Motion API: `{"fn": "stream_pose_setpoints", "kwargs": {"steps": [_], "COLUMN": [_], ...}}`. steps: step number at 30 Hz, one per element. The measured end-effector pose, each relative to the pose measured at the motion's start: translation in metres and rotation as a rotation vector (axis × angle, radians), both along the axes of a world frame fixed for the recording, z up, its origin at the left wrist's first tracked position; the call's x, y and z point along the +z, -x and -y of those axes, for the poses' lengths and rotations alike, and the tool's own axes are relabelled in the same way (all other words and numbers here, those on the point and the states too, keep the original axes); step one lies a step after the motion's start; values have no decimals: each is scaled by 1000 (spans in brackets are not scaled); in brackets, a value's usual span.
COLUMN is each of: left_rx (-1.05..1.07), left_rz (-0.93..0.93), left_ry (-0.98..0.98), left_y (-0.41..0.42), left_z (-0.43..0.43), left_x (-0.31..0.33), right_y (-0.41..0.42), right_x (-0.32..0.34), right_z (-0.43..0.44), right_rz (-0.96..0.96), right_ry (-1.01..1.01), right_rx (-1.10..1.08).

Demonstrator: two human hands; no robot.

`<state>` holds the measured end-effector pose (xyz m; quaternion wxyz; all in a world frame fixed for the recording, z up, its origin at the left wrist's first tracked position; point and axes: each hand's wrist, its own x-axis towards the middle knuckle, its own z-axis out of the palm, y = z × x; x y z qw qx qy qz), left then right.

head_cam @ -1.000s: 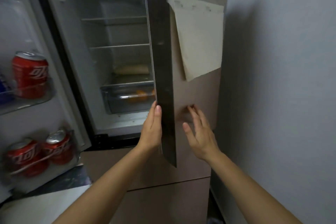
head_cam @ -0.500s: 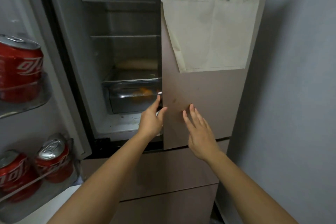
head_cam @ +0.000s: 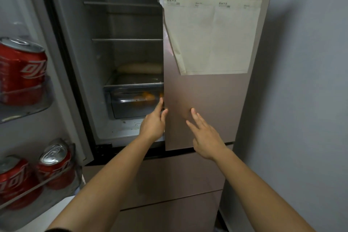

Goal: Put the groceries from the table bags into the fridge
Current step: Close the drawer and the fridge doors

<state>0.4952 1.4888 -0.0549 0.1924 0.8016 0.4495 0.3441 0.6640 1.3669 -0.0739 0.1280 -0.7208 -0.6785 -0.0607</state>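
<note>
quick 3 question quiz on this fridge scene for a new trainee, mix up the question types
1. True or false: the fridge's left door stands open.
2. How many red cans show in that door's racks? A one, B three, C five.
3. Fill in: the left hand is at the free edge of the right door, which has a ___ stuck on its front.

Key: 1 true. 2 B. 3 paper sheet.
</note>
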Motion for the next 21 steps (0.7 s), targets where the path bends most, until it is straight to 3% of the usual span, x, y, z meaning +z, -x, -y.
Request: {"fn": "stream_pose_setpoints", "kwargs": {"steps": [3, 9, 16, 21], "left_rx": [55, 212, 500, 758], "left_rz": [-118, -101, -56, 75], "left_ry": [-125, -313, -529, -551], "left_y": [17, 89, 214, 295], "left_z": [19, 105, 193, 219], "left_x": [0, -13, -1, 17], "right_y": [-2, 24, 157, 255], "right_x": [4, -7, -10, 0], "right_z": [17, 40, 35, 48], "right_rz": [-70, -178, -370, -354], "right_ry": [-70, -209, -267, -205], "right_rx": [-33, -50, 278, 591]}}
